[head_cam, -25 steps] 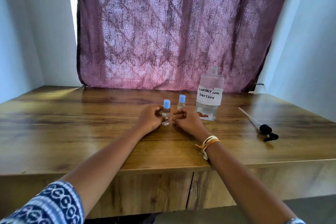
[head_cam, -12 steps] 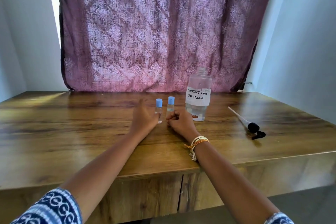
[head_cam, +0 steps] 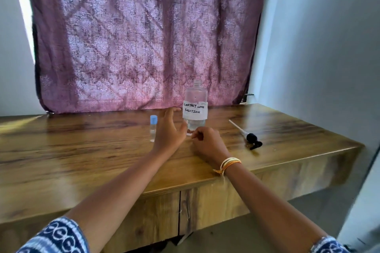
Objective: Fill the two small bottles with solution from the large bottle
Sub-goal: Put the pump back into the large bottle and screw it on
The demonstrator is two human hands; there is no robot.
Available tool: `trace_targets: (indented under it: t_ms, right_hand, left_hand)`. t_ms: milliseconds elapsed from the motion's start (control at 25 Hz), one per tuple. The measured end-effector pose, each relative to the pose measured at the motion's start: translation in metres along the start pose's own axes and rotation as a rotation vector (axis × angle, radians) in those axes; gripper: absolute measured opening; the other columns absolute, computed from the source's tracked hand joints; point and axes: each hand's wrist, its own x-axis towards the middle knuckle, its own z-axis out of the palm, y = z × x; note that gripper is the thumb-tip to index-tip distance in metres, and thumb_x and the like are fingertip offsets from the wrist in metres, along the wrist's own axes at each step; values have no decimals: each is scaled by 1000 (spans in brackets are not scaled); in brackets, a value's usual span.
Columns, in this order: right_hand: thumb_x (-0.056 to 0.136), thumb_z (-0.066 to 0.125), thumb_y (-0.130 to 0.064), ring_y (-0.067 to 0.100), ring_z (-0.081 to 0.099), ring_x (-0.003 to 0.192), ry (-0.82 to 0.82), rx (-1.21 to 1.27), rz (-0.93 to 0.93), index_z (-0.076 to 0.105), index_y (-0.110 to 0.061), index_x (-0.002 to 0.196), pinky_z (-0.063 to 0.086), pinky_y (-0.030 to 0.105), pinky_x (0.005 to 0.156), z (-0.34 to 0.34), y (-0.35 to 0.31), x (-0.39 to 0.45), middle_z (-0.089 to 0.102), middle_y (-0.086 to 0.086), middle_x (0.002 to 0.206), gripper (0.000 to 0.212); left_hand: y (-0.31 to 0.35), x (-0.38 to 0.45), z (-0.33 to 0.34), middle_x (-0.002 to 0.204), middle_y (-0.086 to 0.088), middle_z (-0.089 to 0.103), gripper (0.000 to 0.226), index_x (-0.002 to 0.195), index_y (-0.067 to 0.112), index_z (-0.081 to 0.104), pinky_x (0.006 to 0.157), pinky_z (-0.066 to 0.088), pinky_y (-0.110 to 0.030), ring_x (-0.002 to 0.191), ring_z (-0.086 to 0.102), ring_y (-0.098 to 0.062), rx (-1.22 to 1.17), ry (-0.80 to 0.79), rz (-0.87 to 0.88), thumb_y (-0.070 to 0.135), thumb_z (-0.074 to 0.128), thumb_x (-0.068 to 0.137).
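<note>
The large clear bottle [head_cam: 195, 96], uncapped and labelled "CONTACT LENS SOLUTION", stands upright at the back of the wooden table [head_cam: 82, 150]. One small bottle with a blue cap [head_cam: 153, 129] stands alone to its left. My left hand [head_cam: 169, 131] is lifted and open, fingers spread, between that small bottle and the large bottle, close to the large bottle's label. It hides most of the second small bottle; only a pale bit shows at its thumb. My right hand [head_cam: 205, 141] rests curled on the table just in front of the large bottle.
A black pump head with a long white tube [head_cam: 245, 134] lies on the table right of the large bottle. A purple patterned curtain [head_cam: 144, 37] hangs behind the table, and a white wall closes the right side. The table's front edge runs below my forearms.
My left hand has let go of the left small bottle, opened, and moved right toward the large bottle. My right hand stays curled on the table. The view has swung leftward.
</note>
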Motion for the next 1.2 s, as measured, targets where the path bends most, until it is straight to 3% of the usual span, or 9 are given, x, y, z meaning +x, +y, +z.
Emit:
trace_targets:
  t_ms: [120,240,400,480,560,760,960,1080,1200]
  right_hand:
    - [77,55,-14,27,66,85,119,-234,20,70,-22,87,54,36,75,-34,25,5,73,2,88,20]
    - [77,58,-18,34,58,102,275,-455,124,68,-21,100,46,38,86,-64,57,19,67,9,106,26]
    - [78,67,-30,42,52,113,205,-554,482,51,-10,120,45,46,92,-86,93,24,51,19,121,49]
    - [78,71,-37,41,55,113,182,-524,511,48,-7,119,47,44,91,-88,102,24,55,21,121,55]
    - [83,66,-31,41,59,109,201,-525,447,51,-5,113,48,43,88,-85,106,24,63,22,115,42]
    - [78,70,-23,35,66,97,330,-169,447,67,-9,99,52,37,79,-82,91,30,71,17,98,25]
    - [75,76,-16,24,59,59,463,517,477,72,-4,73,55,33,64,-103,41,60,63,8,64,12]
    - [77,69,1,19,52,52,418,954,502,57,-2,68,51,29,50,-125,9,80,54,10,61,16]
    - [76,68,7,18,55,51,305,941,453,60,4,75,51,25,45,-146,-12,99,58,15,69,9]
  left_hand:
    - [11,0,27,119,-3,53,43,125,12,50,95,44,-31,114,51,-21,-13,-82,-34,20,64,85]
    - [19,3,49,127,-14,50,48,130,8,45,97,45,-43,119,47,-31,26,-84,-56,17,62,86]
    - [12,12,60,127,-15,50,50,131,10,41,88,51,-47,112,51,-33,36,-90,-65,18,61,87]
    - [9,15,62,124,-14,52,50,131,10,40,81,54,-45,104,55,-32,45,-95,-58,18,61,86]
    - [9,16,61,123,-15,53,49,131,9,41,79,54,-44,102,57,-33,56,-96,-54,16,61,87]
    - [15,22,52,127,-16,47,50,130,10,42,88,53,-46,111,53,-31,51,-97,-71,19,63,86]
    - [30,47,36,127,-18,44,47,128,8,44,95,48,-40,112,52,-32,56,-80,-22,15,64,85]
    - [41,66,25,126,-19,45,46,127,7,45,89,45,-33,109,53,-33,20,-63,-14,15,63,86]
    - [50,85,15,129,-20,44,46,129,5,45,87,37,-30,112,51,-33,43,-60,14,17,61,88]
